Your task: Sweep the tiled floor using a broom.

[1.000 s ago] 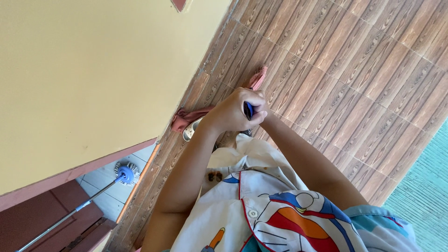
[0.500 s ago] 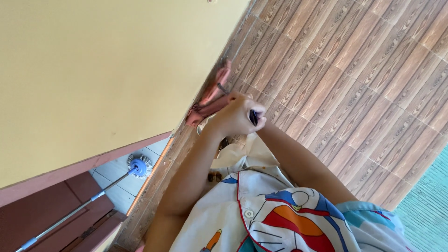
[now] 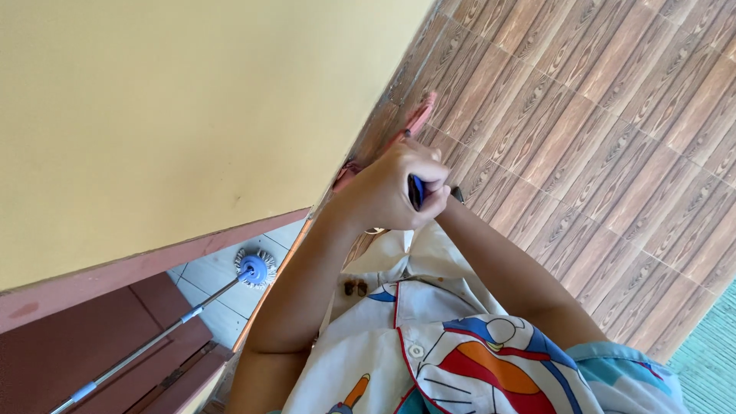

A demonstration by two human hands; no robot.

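Hands: left hand and right hand (mostly hidden), fingers wrapped round a dark blue handle.
Floor: pink cloth mop head against the yellow wall.

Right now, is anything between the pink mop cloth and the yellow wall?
Nothing visible. The pink mop cloth lies at the foot of the yellow wall on the wood-patterned tile floor. The left hand already grips the dark blue handle.

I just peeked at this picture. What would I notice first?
First, the two hands clasped together in the middle around a dark blue handle, with a pink mop head beyond them on the wood-patterned floor by the big yellow wall. At the lower left, a blue round mop rests on white tiles.
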